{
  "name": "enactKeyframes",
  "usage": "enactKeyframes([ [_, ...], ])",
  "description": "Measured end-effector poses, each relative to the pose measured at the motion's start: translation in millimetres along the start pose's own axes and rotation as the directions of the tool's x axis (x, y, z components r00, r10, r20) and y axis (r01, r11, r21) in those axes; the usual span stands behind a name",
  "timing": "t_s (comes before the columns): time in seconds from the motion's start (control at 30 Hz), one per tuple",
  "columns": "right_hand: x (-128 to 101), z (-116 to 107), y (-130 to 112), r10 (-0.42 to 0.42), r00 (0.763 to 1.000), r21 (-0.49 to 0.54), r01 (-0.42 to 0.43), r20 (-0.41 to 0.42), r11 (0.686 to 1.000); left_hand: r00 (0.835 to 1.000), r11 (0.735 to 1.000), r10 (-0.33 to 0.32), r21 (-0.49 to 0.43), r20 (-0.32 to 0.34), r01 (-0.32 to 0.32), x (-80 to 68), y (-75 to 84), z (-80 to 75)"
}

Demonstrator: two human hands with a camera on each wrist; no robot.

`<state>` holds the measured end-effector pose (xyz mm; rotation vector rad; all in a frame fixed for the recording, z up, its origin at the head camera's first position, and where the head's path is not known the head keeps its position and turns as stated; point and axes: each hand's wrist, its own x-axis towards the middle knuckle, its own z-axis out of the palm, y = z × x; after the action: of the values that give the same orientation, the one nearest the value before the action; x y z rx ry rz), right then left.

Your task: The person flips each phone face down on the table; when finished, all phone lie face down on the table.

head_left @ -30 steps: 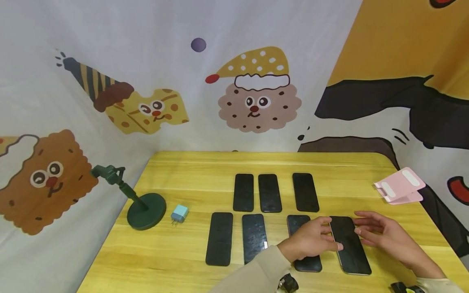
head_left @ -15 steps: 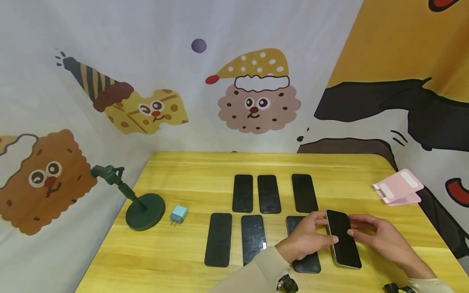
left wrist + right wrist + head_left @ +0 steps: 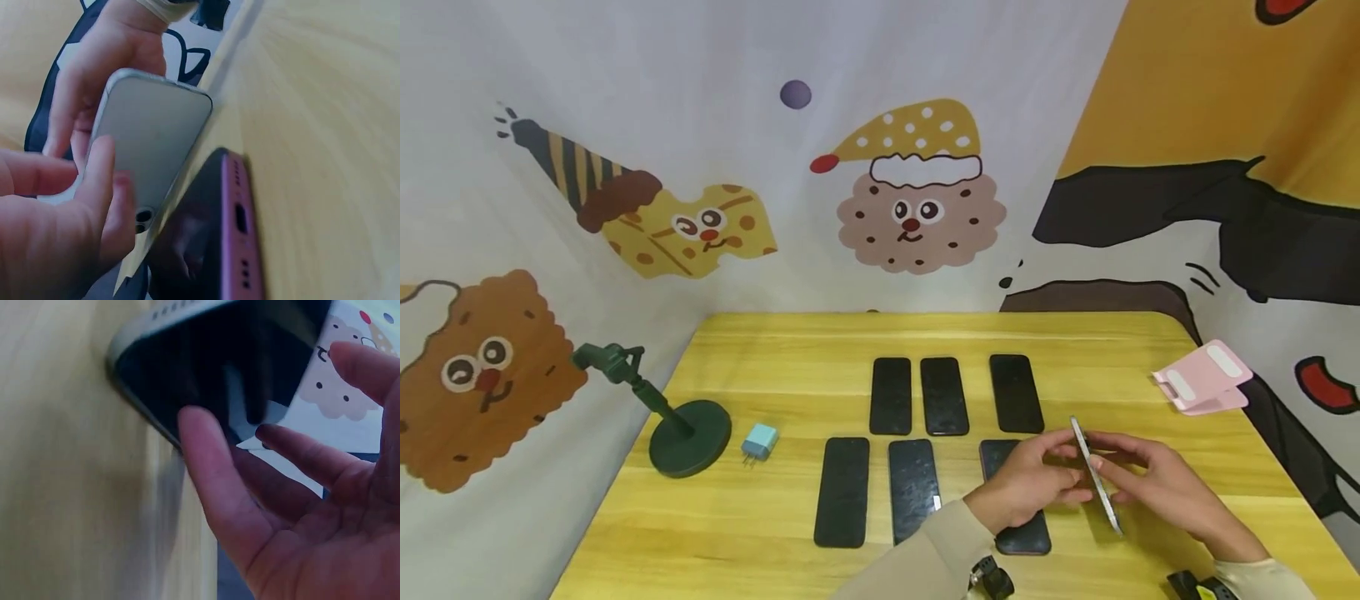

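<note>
A smartphone (image 3: 1094, 477) with a silver edge stands tilted on its side between both hands, edge-on in the head view. My right hand (image 3: 1157, 487) holds it, thumb on the dark screen side and fingers by its far end. The left hand (image 3: 1026, 482) has its loosely bent fingers at the phone's back, which shows pale with a camera lens in the left wrist view. Beneath the left hand lies another smartphone (image 3: 1030, 533) with a pinkish-purple edge, partly covered by that hand.
Several more dark phones lie in two rows, among them one at the front left (image 3: 842, 492) and one at the back right (image 3: 1017, 393). A pink folding stand (image 3: 1206, 377) is at the right, a blue charger plug (image 3: 760, 442) and a green stand (image 3: 691, 437) at the left.
The silver-edged phone was lying face up, then came up off the table between the hands. It has now turned onto its edge, and the left thumb has left its screen.
</note>
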<state>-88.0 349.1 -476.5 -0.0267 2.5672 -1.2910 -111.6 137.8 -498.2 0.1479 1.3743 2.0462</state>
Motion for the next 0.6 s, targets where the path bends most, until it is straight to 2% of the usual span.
enactKeyframes([
  [0.13,-2.6,1.4,-2.0,0.013,1.0,-0.016,-0.013,0.006,1.0,0.994,0.997,-0.08,0.017,0.077,0.079,-0.7,0.8,-3.4],
  [0.2,-3.8,2.2,-2.6,-0.012,1.0,-0.046,0.012,-0.005,0.999,0.99,0.995,-0.101,0.022,0.102,0.1,0.2,-0.5,-3.9],
  [0.4,-6.4,0.9,-9.6,-0.095,0.993,-0.199,0.08,-0.067,0.977,0.984,0.99,-0.141,0.031,0.109,0.139,2.4,-1.7,-2.9],
  [0.6,-10.5,-4.6,-15.2,-0.077,0.991,-0.267,0.044,-0.114,0.963,0.988,0.992,-0.124,0.049,0.087,0.12,4.6,-4.1,-1.0],
])
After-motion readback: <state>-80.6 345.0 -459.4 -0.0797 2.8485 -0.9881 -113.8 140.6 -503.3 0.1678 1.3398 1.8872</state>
